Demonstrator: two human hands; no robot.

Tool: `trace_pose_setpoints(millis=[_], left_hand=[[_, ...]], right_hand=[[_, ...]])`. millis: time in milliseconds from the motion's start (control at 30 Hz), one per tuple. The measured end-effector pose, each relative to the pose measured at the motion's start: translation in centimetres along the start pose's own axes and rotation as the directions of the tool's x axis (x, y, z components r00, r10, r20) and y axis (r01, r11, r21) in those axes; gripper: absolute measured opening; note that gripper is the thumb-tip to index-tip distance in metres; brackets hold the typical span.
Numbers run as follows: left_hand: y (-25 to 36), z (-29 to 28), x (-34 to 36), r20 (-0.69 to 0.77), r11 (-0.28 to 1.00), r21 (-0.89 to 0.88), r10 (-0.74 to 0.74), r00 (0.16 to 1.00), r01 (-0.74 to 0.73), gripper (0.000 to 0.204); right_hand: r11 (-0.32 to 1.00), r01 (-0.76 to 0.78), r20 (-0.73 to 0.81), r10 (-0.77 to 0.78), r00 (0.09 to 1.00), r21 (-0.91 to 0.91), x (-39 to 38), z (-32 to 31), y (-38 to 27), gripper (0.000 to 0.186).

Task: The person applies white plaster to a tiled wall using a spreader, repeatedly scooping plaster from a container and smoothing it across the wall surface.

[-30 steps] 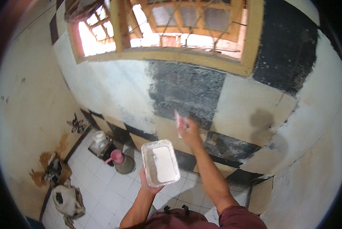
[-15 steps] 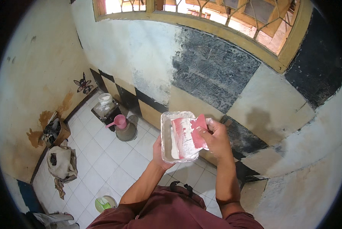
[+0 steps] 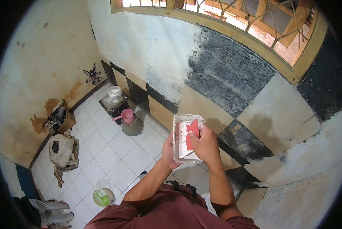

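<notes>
My left hand [image 3: 168,152] grips a rectangular container [image 3: 176,155] by its left side, the fingers partly hidden beneath it. White paste is smeared along its rim and inside. Pinched between the thumb and fingers of my right hand [image 3: 207,145] is a red putty spreader [image 3: 192,131], a flat piece with white paste on it. It is held over the container's right half. Under it lies a flat, white-coated surface [image 3: 183,142] with a pinkish left edge; I cannot tell whether this is a second spreader.
Ahead stands a wall [image 3: 232,72] with black, beige and white patches below a barred window [image 3: 251,23]. On the tiled floor are a bucket [image 3: 133,128] with a pink dipper [image 3: 127,115], a dark box [image 3: 115,103], a sack [image 3: 64,152] and a tub [image 3: 104,197] holding something green.
The red spreader has moved left and now lies further over the container, and my right hand has come closer with it. My view has shifted, so the room appears displaced.
</notes>
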State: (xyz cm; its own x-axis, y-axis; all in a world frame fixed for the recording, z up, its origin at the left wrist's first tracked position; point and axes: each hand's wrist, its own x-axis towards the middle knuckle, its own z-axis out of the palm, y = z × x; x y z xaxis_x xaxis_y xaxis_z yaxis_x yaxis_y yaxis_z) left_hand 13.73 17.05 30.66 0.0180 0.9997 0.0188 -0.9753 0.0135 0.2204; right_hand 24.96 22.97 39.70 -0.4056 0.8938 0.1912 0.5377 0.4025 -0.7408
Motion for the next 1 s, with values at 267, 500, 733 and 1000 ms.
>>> trace_pose_setpoints(millis=[267,500,733,1000], left_hand=[[0.5,0.8,-0.2,-0.043,0.998,-0.061,-0.014,0.999,0.011,0.052],[-0.2,-0.9,-0.5,-0.08,0.998,0.053,-0.022,0.997,0.026,0.064],[0.3,-0.1,-0.5,-0.107,0.996,0.086,-0.004,0.994,0.014,0.061],[1.2,-0.7,-0.8,-0.074,1.0,-0.01,0.002,0.997,-0.003,0.068]], right_hand=[[0.996,-0.082,0.047,0.08,0.996,0.044,0.3,-0.2,2.0,0.019],[0.91,-0.15,0.122,0.11,0.986,0.388,0.9,1.5,2.1,0.021],[0.767,-0.192,0.128,0.144,0.981,0.612,1.3,0.9,3.0,0.016],[0.906,0.103,-0.113,-0.062,0.992,0.41,-0.8,-0.4,1.4,0.014]])
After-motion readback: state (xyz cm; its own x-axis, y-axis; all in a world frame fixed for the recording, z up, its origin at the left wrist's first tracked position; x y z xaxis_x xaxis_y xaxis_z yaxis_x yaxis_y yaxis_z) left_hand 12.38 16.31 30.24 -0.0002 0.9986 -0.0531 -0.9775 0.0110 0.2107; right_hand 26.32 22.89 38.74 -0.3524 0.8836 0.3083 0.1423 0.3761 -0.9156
